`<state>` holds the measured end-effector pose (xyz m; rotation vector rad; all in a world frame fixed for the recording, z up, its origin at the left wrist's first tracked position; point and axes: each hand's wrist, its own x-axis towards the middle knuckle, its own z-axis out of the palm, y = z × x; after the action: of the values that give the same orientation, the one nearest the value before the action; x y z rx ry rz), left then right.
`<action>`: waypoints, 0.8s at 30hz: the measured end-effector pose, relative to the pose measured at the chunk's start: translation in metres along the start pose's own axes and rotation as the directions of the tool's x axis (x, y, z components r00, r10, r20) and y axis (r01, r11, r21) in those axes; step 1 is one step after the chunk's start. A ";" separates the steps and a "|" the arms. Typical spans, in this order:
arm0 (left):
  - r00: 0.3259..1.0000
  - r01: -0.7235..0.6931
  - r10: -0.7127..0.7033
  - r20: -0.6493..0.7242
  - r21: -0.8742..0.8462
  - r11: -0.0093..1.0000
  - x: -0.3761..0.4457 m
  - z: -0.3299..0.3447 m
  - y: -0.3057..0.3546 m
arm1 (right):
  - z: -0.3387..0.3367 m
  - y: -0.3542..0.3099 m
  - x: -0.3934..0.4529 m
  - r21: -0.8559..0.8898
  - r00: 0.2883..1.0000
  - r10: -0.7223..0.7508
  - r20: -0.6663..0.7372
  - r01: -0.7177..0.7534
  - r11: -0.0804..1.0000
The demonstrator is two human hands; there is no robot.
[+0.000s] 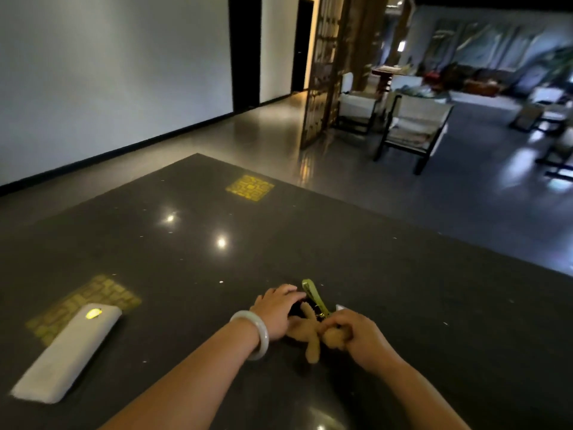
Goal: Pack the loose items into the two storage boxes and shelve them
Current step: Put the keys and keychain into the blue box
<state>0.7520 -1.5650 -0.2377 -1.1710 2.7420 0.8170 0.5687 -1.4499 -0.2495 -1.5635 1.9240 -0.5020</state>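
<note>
A small tan plush toy (310,333) with a yellow-green strap (314,294) lies on the dark table (217,305) in front of me. My right hand (361,335) pinches the plush at its head end. My left hand (277,308), with a pale bangle on the wrist, rests over a dark object (299,307) just left of the strap; what that object is stays hidden. A long white case (68,349) with a yellow mark lies flat at the lower left. No storage box is in view.
Two yellow patterned squares (249,187) (93,301) mark the tabletop. Beyond the far table edge are a glossy floor, a wooden lattice screen (322,72) and white-cushioned chairs (412,128) at the right. A white wall runs along the left.
</note>
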 end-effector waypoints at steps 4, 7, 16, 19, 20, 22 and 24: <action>0.991 -0.072 0.074 0.108 -0.020 0.997 0.014 0.038 0.057 | -0.029 0.044 -0.046 0.058 0.993 0.109 -0.050 -0.106 0.993; 0.986 -0.084 0.101 0.135 -0.128 0.988 0.020 0.063 0.090 | -0.039 0.070 -0.074 0.211 0.970 0.206 -0.132 -0.175 0.962; 0.980 -0.103 0.138 0.143 -0.232 0.967 0.007 0.119 0.158 | -0.049 0.121 -0.122 0.649 0.745 0.641 -0.185 -0.397 0.649; 0.983 -0.095 0.132 0.126 -0.268 0.959 0.003 0.133 0.176 | -0.052 0.126 -0.133 0.726 0.757 0.648 -0.085 -0.398 0.561; 0.983 -0.091 0.131 0.125 -0.284 0.955 0.002 0.136 0.181 | -0.054 0.127 -0.135 0.732 0.766 0.636 -0.091 -0.382 0.565; 0.984 -0.090 0.133 0.116 -0.319 0.944 0.000 0.141 0.190 | -0.061 0.131 -0.141 0.741 0.783 0.608 -0.128 -0.332 0.584; 0.986 -0.102 0.142 0.090 -0.355 0.929 -0.001 0.143 0.197 | -0.071 0.132 -0.149 0.734 0.802 0.575 -0.165 -0.290 0.614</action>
<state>0.5951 -1.3817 -0.2719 -0.9649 2.6677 1.3877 0.4427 -1.2801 -0.2472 -0.4879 1.9674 -1.2006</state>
